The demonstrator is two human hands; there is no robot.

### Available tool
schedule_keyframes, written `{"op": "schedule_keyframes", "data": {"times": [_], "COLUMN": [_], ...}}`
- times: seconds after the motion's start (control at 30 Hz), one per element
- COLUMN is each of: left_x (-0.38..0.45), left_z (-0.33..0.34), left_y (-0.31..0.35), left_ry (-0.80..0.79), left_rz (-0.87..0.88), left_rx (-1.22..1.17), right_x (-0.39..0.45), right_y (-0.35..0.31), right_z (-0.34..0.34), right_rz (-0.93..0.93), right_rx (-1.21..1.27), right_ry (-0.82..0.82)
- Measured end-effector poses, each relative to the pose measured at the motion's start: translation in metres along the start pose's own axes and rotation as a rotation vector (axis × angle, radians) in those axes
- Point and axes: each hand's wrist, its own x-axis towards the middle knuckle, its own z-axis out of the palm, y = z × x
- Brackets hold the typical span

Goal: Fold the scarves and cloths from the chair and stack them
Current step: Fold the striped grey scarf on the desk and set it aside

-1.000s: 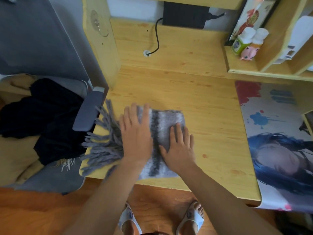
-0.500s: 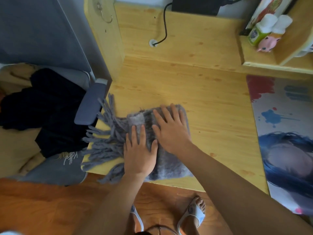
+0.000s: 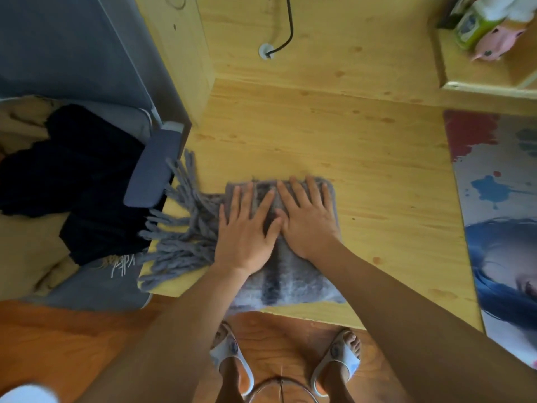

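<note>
- The grey scarf (image 3: 293, 274) lies folded into a thick square on the wooden desk (image 3: 334, 135), near its front-left corner, with its near edge reaching the front lip of the desk.
- Both hands lie flat on top of it — the left hand (image 3: 247, 231) toward the fringed side, the right hand (image 3: 308, 219) beside it, thumbs nearly touching. Fingers are straight and spread; neither hand grips anything, they only press the fold down.
- The fringe (image 3: 180, 225) of chunky yarn tassels spills off the left edge of the desk toward the chair (image 3: 154, 170).
- On that chair a dark cloth (image 3: 78, 181) sits heaped over a tan cloth (image 3: 23, 251), so I judge most of the pile not yet folded.
- The scarf looks soft, bulky and light — a fuzzy knit that should spring back a little once the palms lift, but not slide on the wood.
- To move it I would slip the fingers under both side edges of the square and lift it whole; pulling by the tassels would likely drag the layers apart.
</note>
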Motion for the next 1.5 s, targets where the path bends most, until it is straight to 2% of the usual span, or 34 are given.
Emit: {"op": "schedule_keyframes", "data": {"times": [0.1,0.2,0.3,0.4,0.47,0.53,0.6,0.67,0.77,0.87,1.0,1.23,1.33,1.43,1.5], "left_x": [-0.004,-0.003,-0.005,-0.016,-0.029,-0.046,-0.064,-0.08,-0.089,-0.086,-0.082,-0.093,-0.094,-0.1,-0.104], "left_z": [0.013,0.013,0.015,0.015,0.009,0.0,-0.009,-0.012,-0.009,-0.009,-0.013,-0.006,-0.008,-0.01,-0.027], "left_y": [-0.002,-0.001,0.004,0.021,0.034,0.048,0.057,0.06,0.057,0.056,0.048,0.067,0.072,0.064,0.067], "left_ry": [0.016,0.061,0.049,0.027,-0.049,-0.155,-0.231,-0.245,-0.265,-0.317,-0.399,-0.354,-0.383,-0.451,-0.535], "left_rz": [-0.019,-0.024,-0.041,-0.13,-0.225,-0.287,-0.252,-0.166,-0.142,-0.14,-0.244,-0.38,-0.35,-0.286,-0.23], "left_rx": [-0.004,-0.008,-0.03,-0.08,-0.107,-0.078,0.05,0.19,0.257,0.238,0.118,0.122,0.063,-0.119,-0.138], "right_x": [-0.018,-0.075,-0.13,-0.128,-0.119,-0.117,-0.127,-0.143,-0.174,-0.201,-0.219,-0.235,-0.232,-0.233,-0.24], "right_y": [0.002,0.006,0.012,0.024,0.039,0.055,0.067,0.065,0.054,0.057,0.047,0.026,0.036,0.063,0.086], "right_z": [-0.007,-0.005,0.014,0.02,0.008,-0.013,-0.024,-0.025,-0.018,-0.02,-0.013,-0.006,-0.016,-0.035,-0.055], "right_rz": [0.045,0.195,0.316,0.388,0.511,0.749,0.897,0.949,1.019,0.978,0.834,0.883,0.969,0.911,0.834], "right_rx": [0.075,0.277,0.346,0.313,0.352,0.538,0.776,1.09,1.553,1.889,1.901,1.884,1.852,1.687,1.541], "right_ry": [0.008,-0.047,-0.103,-0.101,-0.063,-0.02,0.042,0.038,0.031,-0.096,-0.255,-0.234,-0.213,-0.252,-0.185]}}
